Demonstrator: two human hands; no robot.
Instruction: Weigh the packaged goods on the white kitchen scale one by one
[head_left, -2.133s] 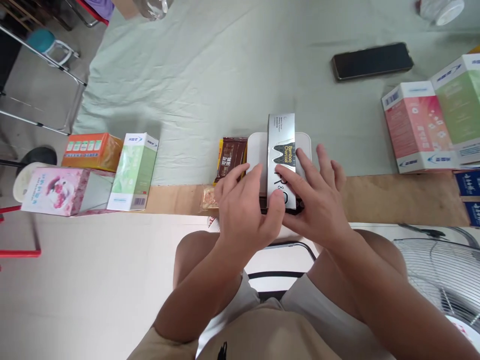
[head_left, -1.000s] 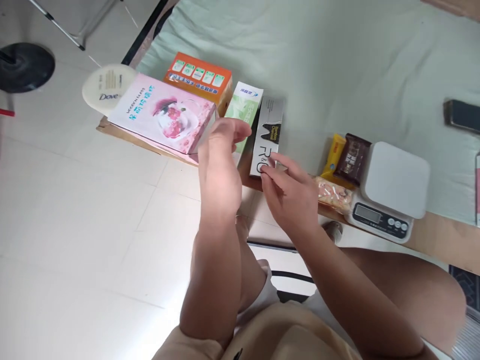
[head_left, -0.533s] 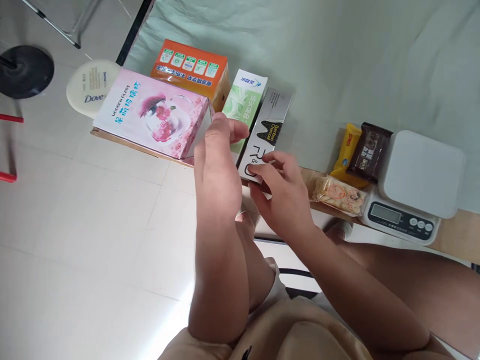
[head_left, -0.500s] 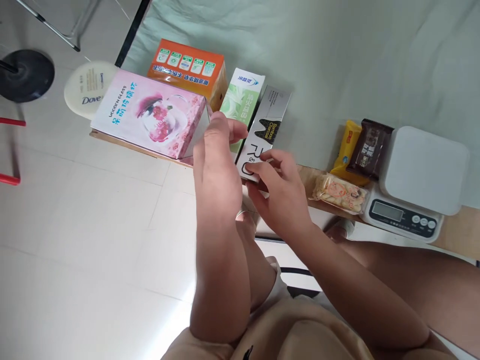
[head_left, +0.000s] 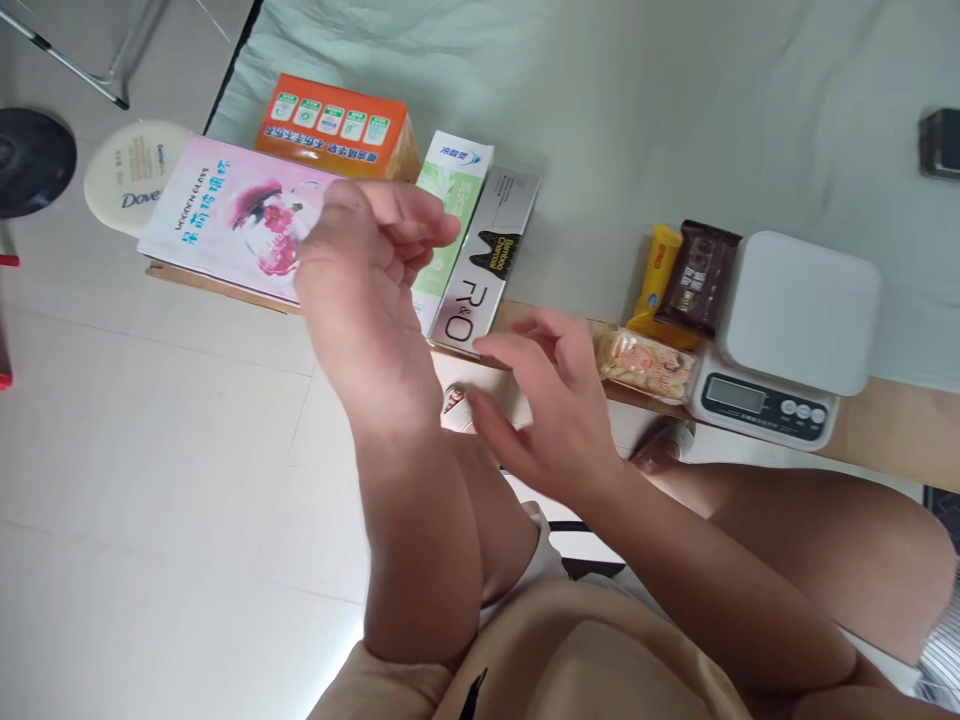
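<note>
My left hand [head_left: 375,290] hovers over the right end of a pink wooden glass box [head_left: 217,225], palm turned to the right. Its fingers are loosely bent with nothing visible in them, and it hides part of that box. My right hand [head_left: 551,405] is beside the near end of a silver and white bamboo charcoal box [head_left: 484,260]. Thumb and forefinger stand apart with nothing between them; I cannot tell if the forefinger still touches the box corner. A green and white box [head_left: 454,190] lies along its left side.
An orange box [head_left: 334,130] and a Dove container [head_left: 135,178] lie on the left. To the right are a yellow packet [head_left: 656,285], a dark brown packet [head_left: 699,278], a clear-wrapped snack [head_left: 646,365] and a white kitchen scale [head_left: 799,310]. Pale green cloth [head_left: 637,120] covers the surface.
The view has shifted right. My right hand has let go of the bamboo charcoal box and drawn back from it. My left hand has moved left and turned its palm more into view.
</note>
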